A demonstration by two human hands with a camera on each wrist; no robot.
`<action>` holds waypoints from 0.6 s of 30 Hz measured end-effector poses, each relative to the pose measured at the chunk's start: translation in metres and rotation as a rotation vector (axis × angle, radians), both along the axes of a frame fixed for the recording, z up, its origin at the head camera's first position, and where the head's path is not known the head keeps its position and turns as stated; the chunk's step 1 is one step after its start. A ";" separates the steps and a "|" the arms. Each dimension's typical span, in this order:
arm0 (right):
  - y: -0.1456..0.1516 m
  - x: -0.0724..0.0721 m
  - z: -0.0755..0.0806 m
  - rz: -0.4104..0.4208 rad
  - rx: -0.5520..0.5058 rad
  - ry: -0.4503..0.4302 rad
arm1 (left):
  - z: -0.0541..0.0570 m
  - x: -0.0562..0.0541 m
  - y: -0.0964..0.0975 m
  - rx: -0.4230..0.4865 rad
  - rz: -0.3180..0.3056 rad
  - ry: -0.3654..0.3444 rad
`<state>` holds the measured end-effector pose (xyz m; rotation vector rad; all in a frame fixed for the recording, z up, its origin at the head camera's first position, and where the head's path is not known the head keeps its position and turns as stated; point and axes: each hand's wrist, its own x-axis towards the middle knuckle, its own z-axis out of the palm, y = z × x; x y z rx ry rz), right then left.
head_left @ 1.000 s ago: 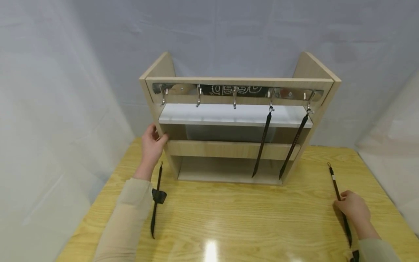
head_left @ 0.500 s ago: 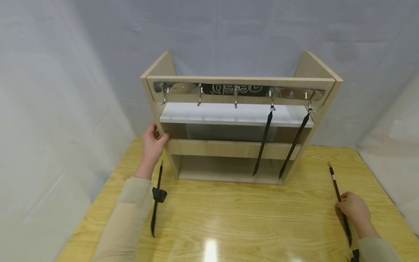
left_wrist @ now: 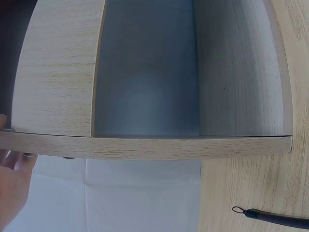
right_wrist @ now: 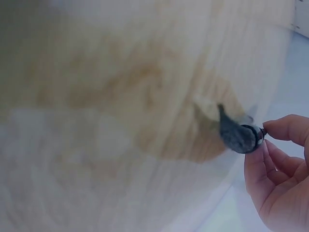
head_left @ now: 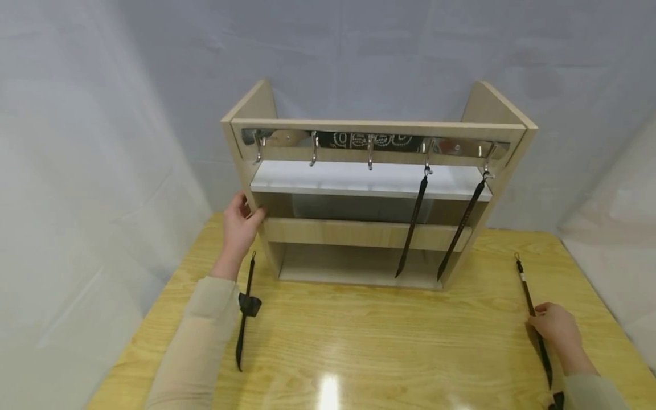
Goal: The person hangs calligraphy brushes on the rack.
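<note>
My left hand [head_left: 238, 230] grips the left side panel of a light wooden rack [head_left: 328, 232], thumb on the inner side. My right hand [head_left: 557, 327] pinches the dark shaft of a calligraphy brush [head_left: 524, 285] at the table's right side; its loop end points away. In the right wrist view the dark bristle head [right_wrist: 236, 137] faces the camera, beside the thumb and fingertips. Two more brushes, one [head_left: 413, 222] and another [head_left: 464, 219], hang by their loops from the two rightmost hooks. Left of the rack, a further brush [head_left: 243, 341] lies on the table, partly hidden by the left wrist camera.
Along the rack's top front runs a shiny metal hook strip [head_left: 370, 151]; its three left hooks carry nothing. Behind it are a white shelf [head_left: 333, 176] and open compartments. Everything stands on a yellow wood-grain table [head_left: 379, 336], with pale cloth [head_left: 369, 57] hanging around.
Both hands keep their holds on the rack panel and the brush. The right hand with its brush has shifted only very slightly to the right.
</note>
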<state>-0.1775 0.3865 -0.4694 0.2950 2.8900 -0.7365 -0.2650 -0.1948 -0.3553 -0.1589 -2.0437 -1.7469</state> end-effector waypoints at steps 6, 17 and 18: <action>-0.003 0.002 0.008 -0.006 -0.048 0.083 | -0.001 -0.001 0.001 -0.001 0.001 0.013; -0.021 0.003 0.022 -0.033 -0.123 0.192 | -0.003 -0.002 0.000 -0.010 0.013 0.022; -0.023 0.003 0.023 -0.034 -0.127 0.204 | -0.003 -0.002 0.000 -0.010 0.014 0.021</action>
